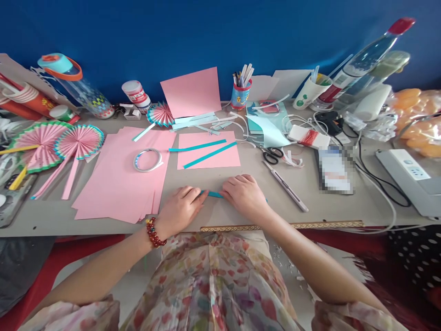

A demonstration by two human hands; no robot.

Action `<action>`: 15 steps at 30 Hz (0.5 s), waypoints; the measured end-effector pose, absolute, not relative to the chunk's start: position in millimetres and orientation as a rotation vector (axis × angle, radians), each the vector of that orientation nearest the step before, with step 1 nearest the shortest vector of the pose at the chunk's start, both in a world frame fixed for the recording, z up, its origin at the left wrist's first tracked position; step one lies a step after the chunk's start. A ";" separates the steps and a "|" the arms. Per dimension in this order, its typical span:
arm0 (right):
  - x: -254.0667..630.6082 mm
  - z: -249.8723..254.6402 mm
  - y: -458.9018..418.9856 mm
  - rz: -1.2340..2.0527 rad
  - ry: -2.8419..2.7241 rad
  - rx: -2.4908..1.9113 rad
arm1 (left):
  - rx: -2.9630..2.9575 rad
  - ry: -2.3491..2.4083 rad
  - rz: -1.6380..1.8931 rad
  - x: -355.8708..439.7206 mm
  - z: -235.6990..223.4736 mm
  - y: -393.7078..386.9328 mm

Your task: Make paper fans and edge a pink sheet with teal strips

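Lying between table edge [86,231] and pink card [220,159]: narrow teal strip [215,194]; left hand [179,208], right hand [244,195] atop, fingers together, pinch unclear.

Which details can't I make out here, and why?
All in the head view:
Nearest blue strip: partly covered by the left hand and right hand.
Flat item at right: markings hidden by pixelation.
Yellow handle: far end cut off by the left edge.
Orange items: pile cut off by the right edge.

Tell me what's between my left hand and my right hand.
In the head view, a blue strip spans the gap between your left hand and right hand, both touching it.
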State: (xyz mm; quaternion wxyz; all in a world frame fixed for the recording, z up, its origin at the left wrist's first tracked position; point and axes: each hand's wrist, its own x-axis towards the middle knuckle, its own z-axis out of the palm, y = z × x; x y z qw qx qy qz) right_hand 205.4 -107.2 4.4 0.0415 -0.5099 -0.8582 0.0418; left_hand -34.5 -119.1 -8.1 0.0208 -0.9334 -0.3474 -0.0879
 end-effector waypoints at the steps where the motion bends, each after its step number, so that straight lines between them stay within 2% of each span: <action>1: 206.1 4.3 -107.1 0.126 -2.626 -1.558 | -2.891 -1.075 -0.269 -34.5 -8.2 -119.3; 15: 207.5 1.0 -110.3 0.032 -2.637 -1.520 | -2.880 -1.087 -0.234 -35.2 -9.6 -124.0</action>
